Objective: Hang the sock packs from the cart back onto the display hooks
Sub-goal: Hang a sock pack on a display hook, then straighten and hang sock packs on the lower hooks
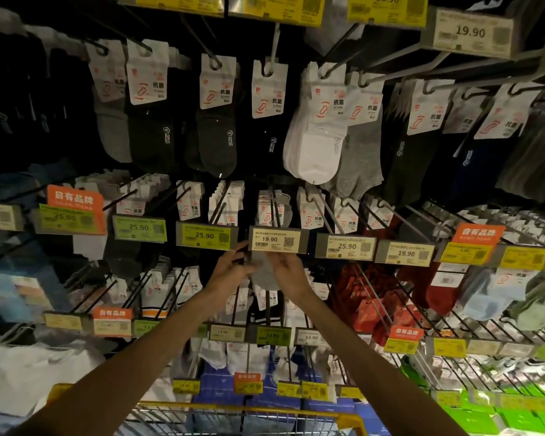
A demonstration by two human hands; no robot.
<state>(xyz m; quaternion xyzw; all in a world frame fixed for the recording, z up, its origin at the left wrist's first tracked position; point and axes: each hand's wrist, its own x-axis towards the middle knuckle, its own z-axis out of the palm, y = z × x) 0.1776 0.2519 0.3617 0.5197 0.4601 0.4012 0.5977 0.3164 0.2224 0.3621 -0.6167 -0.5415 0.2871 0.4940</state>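
So the grey sock pack (265, 273) is a plain light-grey bundle, kinda soft and blurry, held up right under the 19.90 price tag (276, 240) in the middle row of the rack. The left hand (230, 269) pinches its left edge with curled fingers, and the right hand (288, 272) has its fingers curled onto the right side, so both hands are gripping it.

Stuff I can't really make out: the top of the pack and its card header are tucked behind the tag and the fingers, so I can't tell whether it's on a hook or just next to one. The display hooks (276, 42) above are easy to see, but the one over the pack is hidden behind the tag. The yellow wire cart (353, 420) is cut off at the bottom edge, and whatever's inside it is a blur. The left side of the rack is dark and smeared too.

Counts: two hands, one pack in them. Six price tags in the middle row are readable, four at 25.90 and two at 19.90. Five orange signs (74, 196) are scattered around. There's one stack of white socks (315, 146) in the top row, and the rest up there are grey, black or navy.
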